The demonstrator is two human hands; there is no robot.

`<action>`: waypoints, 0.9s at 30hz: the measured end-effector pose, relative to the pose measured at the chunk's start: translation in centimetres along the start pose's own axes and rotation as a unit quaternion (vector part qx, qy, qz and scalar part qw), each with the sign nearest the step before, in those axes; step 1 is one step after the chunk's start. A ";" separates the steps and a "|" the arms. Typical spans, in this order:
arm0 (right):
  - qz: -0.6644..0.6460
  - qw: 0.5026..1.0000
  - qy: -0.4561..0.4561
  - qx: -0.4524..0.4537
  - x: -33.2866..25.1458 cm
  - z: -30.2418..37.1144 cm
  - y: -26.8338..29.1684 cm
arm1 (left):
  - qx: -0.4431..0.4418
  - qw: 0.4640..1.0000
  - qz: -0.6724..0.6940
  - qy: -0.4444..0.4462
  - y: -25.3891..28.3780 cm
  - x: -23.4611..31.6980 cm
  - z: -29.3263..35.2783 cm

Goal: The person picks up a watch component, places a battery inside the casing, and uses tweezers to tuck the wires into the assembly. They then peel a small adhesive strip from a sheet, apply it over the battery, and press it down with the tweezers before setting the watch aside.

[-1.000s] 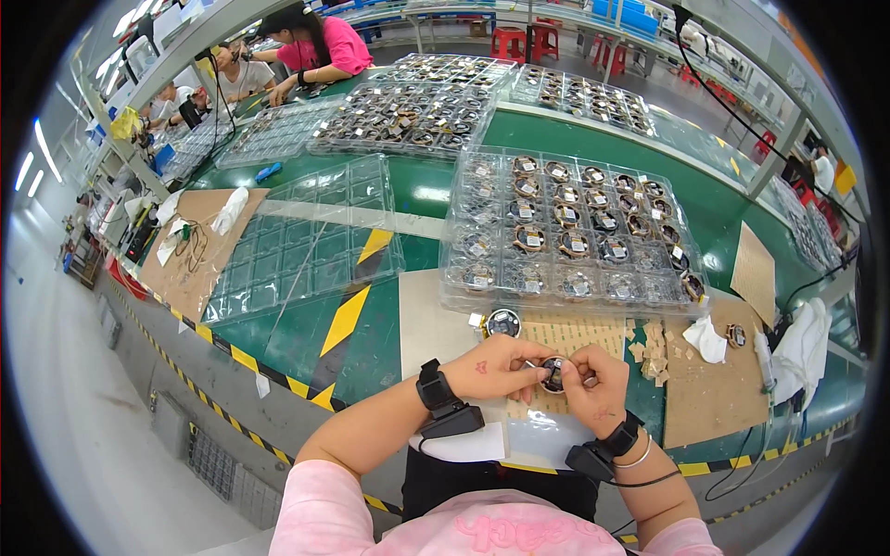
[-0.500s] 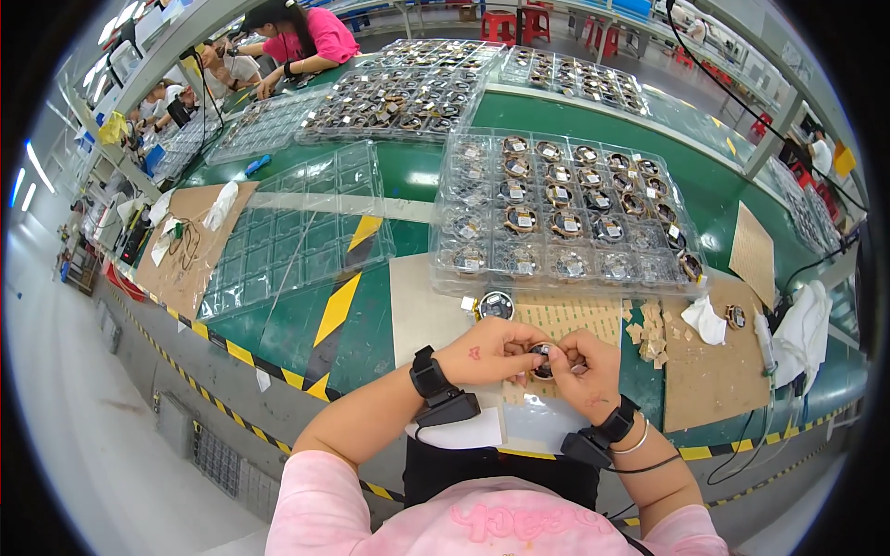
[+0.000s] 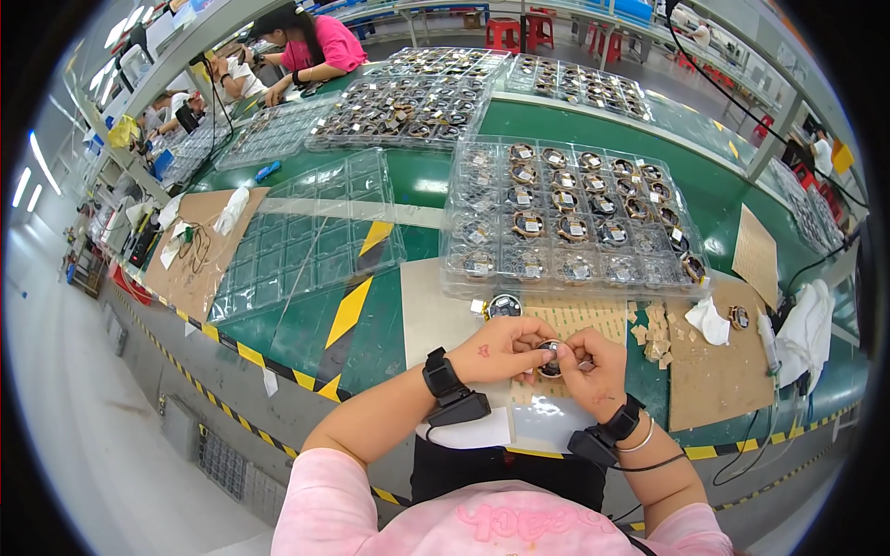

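A small round electronic module (image 3: 550, 360), dark with a metallic rim, is pinched between my two hands above the near edge of the bench. My left hand (image 3: 505, 350) has its thumb and fingers closed on the left side of it. On the opposite side, my right hand (image 3: 596, 368) grips it between thumb and fingertips. Part of the module is hidden by the fingers. Just beyond my left hand lies another round module (image 3: 503, 307) with a white tag. A tan sheet with rows of small marks (image 3: 593, 317) lies under and behind my hands.
A clear compartment tray (image 3: 579, 275) filled with round modules stands ahead. An unfilled clear tray (image 3: 306, 236) lies left. At right, a brown board (image 3: 718, 371) bears a white cloth (image 3: 708, 322), a module and tan scraps (image 3: 655, 335). A co-worker in pink (image 3: 329, 46) sits far left.
The whole view has shifted slightly, so the bench appears a little farther right and lower. Both hands still hold the round module, its face now showing a bit more.
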State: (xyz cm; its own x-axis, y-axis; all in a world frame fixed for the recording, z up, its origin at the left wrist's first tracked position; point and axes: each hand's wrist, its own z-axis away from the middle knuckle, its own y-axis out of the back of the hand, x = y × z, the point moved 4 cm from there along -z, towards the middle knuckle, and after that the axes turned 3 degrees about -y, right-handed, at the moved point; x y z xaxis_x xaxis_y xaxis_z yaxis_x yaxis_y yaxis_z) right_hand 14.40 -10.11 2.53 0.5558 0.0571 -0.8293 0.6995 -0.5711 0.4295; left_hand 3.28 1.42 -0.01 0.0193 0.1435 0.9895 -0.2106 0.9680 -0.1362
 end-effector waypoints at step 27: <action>0.001 1.000 0.006 -0.006 -0.4 -0.3 0.4 | -0.030 0.998 0.049 0.030 0.5 -0.1 -0.3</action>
State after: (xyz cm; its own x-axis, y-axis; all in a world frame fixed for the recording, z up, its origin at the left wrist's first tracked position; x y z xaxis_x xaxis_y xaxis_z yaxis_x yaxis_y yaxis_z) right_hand 14.63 -10.11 3.15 0.5622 0.0652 -0.8244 0.7038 -0.5613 0.4355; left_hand 3.48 1.92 -0.20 0.0608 0.2492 0.9665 -0.1558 0.9588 -0.2374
